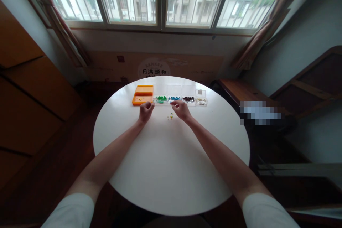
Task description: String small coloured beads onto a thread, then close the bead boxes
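Note:
My left hand [146, 111] is closed in a pinch just in front of the orange box [134, 99], whose lid is raised and which holds a few small pieces. What its fingers hold is too small to make out. My right hand [181, 109] is also pinched, near the clear box of small blue pieces [174, 98]; anything between its fingertips is hidden. Small green pieces [161, 98] fill the clear box between my hands. Dark pieces [188, 99] lie in the box to the right. Several tiny yellow and green pieces [171, 117] lie loose on the table beside my right hand.
A round white table [171, 171] carries everything. At the right end of the row stands a smaller clear box [201, 102] with pale pieces. A wooden bench [240, 91] stands to the right, a large printed cardboard box [197, 65] behind the table, and an orange-brown cabinet [32, 89] at left.

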The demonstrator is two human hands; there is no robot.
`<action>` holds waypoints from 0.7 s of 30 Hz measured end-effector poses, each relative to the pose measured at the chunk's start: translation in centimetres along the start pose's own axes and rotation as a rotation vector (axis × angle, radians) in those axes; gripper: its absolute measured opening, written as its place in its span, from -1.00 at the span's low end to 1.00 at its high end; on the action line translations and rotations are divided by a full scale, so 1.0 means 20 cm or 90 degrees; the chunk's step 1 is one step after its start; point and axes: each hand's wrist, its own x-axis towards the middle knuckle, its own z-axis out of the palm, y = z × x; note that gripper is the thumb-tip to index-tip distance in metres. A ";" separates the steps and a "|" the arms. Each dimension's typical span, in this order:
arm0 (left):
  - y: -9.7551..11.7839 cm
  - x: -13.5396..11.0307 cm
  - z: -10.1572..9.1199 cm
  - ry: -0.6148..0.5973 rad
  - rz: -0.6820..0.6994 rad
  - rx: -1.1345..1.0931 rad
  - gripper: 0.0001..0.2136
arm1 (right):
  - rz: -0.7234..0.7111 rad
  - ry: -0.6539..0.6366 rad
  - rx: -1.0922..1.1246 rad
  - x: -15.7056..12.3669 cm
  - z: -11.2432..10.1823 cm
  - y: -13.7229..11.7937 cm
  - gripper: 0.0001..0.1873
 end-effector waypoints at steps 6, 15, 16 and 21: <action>0.01 -0.01 0.00 -0.033 -0.025 -0.027 -0.68 | 0.010 -0.014 0.008 -0.14 -0.04 0.09 -0.82; 0.02 -0.03 0.00 -0.078 -0.047 -0.055 -0.68 | -0.018 -0.066 -0.082 -0.19 -0.02 0.12 -0.82; 0.03 -0.03 0.00 -0.083 -0.044 -0.052 -0.68 | -0.020 -0.069 -0.089 -0.19 -0.02 0.12 -0.83; 0.03 -0.05 0.02 -0.120 -0.012 -0.031 -0.68 | -0.023 -0.066 -0.102 -0.21 -0.02 0.09 -0.85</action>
